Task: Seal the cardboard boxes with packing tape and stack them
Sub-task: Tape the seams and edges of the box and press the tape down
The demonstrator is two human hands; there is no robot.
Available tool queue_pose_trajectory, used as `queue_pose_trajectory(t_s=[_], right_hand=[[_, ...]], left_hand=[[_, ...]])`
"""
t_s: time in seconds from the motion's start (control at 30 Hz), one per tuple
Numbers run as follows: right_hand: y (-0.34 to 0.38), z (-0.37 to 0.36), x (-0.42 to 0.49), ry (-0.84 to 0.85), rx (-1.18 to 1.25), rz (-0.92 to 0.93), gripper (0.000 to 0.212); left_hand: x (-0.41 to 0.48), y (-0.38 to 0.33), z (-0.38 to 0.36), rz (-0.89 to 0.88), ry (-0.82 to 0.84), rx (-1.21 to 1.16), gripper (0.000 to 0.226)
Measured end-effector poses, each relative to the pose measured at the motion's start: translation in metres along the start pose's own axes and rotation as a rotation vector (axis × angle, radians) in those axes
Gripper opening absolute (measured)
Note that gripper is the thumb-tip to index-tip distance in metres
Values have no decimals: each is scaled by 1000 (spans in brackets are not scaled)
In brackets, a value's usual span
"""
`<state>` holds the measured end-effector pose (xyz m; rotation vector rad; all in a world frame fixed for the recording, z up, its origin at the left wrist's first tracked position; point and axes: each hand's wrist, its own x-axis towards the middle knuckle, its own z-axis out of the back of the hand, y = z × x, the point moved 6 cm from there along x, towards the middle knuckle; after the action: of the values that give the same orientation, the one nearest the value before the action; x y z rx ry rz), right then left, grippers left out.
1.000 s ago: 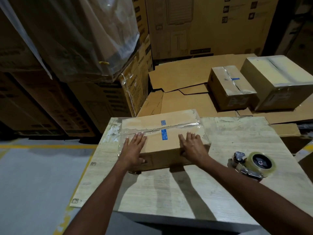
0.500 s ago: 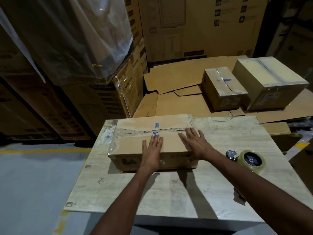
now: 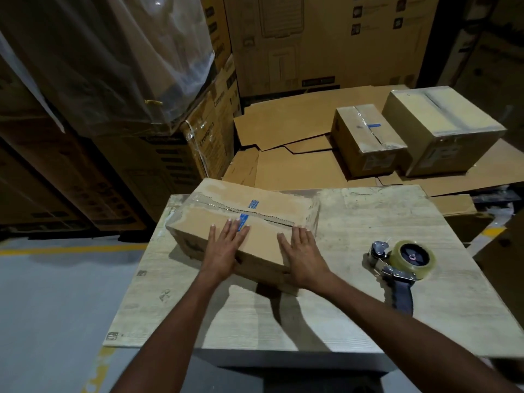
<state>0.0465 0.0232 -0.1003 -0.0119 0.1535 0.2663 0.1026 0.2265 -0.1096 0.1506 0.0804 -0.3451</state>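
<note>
Warehouse cartons surround the pale tabletop [image 3: 368, 222], where the cardboard box [image 3: 198, 222] lies toward the far left corner, its long axis and open-looking centre seam running left to right, slightly skewed. My left hand [image 3: 225, 248] and right hand [image 3: 302, 251] both press flat on its near flap, fingers straight, gripping nothing. The tape dispenser [image 3: 402, 262] lies well apart to the right of the box, nearer my right hand, which I judge should fetch it.

A pale wood-grain worktop [image 3: 354, 307] stands on a grey floor [image 3: 56, 307] with a yellow line [image 3: 71, 249] to its left. Behind it lie flattened cardboard sheets [image 3: 283, 123], backed by tall printed cartons [image 3: 326, 38]. A plastic-wrapped stack [image 3: 99, 52] looms at its far left. The light is dim.
</note>
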Motion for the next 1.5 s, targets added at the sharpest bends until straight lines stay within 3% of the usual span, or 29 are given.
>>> queue_pose_trajectory(t_s=[0.17, 0.33, 0.4, 0.6, 0.83, 1.07, 1.17, 1.3, 1.5], right_hand=[[2, 18, 1, 15, 59, 116, 106], [-52, 37, 20, -117, 159, 216, 55], [-71, 31, 35, -126, 132, 209, 45], [-105, 26, 75, -52, 252, 2, 63], [-114, 18, 87, -106, 373, -46, 48], [-115, 13, 38, -351, 398, -106, 26], [-112, 6, 10, -413, 428, -174, 30], [-106, 3, -23, -521, 530, -223, 32], [-100, -7, -45, -525, 730, -280, 26]], left_hand=[[-8, 11, 0, 45, 89, -32, 135], [-14, -17, 1, -33, 114, -84, 141], [-16, -32, 1, -56, 100, -106, 141], [-20, -66, 2, 29, 80, -215, 143], [-27, -79, 4, 111, 2, -302, 138], [-30, -55, 2, -137, -7, -295, 119], [-30, -41, 3, -241, -27, -283, 108], [-22, -24, 6, -254, -49, -312, 91], [-8, -15, 3, -243, -19, -296, 84]])
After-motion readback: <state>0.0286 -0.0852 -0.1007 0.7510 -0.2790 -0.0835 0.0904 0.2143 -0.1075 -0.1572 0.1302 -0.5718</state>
